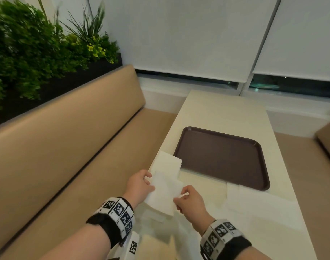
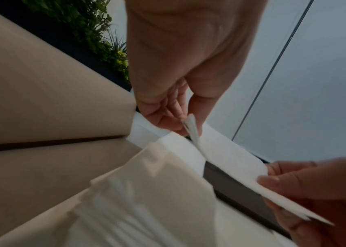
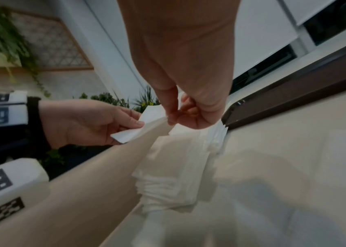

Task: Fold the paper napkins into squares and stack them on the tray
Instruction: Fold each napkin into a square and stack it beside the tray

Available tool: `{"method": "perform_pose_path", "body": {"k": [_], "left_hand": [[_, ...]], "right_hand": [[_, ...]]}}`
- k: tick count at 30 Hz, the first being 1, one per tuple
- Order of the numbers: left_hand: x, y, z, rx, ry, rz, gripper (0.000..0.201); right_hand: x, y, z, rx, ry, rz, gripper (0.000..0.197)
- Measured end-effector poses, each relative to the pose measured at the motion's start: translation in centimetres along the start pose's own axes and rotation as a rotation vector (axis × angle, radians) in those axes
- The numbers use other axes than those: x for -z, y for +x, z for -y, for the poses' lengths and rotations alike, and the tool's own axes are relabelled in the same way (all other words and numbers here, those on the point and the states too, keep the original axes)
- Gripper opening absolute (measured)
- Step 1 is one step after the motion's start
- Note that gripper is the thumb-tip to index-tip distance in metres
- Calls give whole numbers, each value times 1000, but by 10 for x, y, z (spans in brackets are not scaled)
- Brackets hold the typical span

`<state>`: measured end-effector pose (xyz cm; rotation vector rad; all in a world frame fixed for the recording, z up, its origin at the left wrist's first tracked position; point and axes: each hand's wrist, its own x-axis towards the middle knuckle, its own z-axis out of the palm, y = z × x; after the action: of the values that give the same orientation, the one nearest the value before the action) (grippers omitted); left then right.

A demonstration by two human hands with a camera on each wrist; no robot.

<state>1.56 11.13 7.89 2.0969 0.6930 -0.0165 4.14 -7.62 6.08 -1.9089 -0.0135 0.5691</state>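
Note:
A white paper napkin (image 1: 163, 192) hangs in the air between my two hands, just above the table's near left corner. My left hand (image 1: 141, 182) pinches its left edge, seen close in the left wrist view (image 2: 180, 123). My right hand (image 1: 184, 197) pinches the right edge (image 3: 174, 117). Below the held napkin (image 2: 231, 160) lies a fanned pile of napkins (image 1: 169, 163) along the table's left side; the right wrist view shows the same pile (image 3: 178, 167). The dark brown tray (image 1: 224, 156) sits bare on the table beyond my hands.
More white napkins (image 1: 258, 201) lie flat on the cream table (image 1: 216, 111) in front of the tray's near edge. A tan bench (image 1: 66, 128) runs along the left, with green plants (image 1: 38, 47) behind it. Windows with lowered blinds stand at the far end.

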Motion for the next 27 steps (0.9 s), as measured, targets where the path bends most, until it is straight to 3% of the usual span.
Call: {"method": "perform_pose_path", "body": {"k": [14, 20, 27], "left_hand": [[-9, 26, 36, 109, 155, -22, 36], [-7, 24, 39, 150, 146, -48, 45], [-9, 17, 36, 133, 156, -24, 66]], "right_hand": [[-29, 28, -12, 52, -301, 12, 25], [27, 6, -27, 130, -396, -76, 22], [104, -34, -81, -4, -545, -199, 10]]}}
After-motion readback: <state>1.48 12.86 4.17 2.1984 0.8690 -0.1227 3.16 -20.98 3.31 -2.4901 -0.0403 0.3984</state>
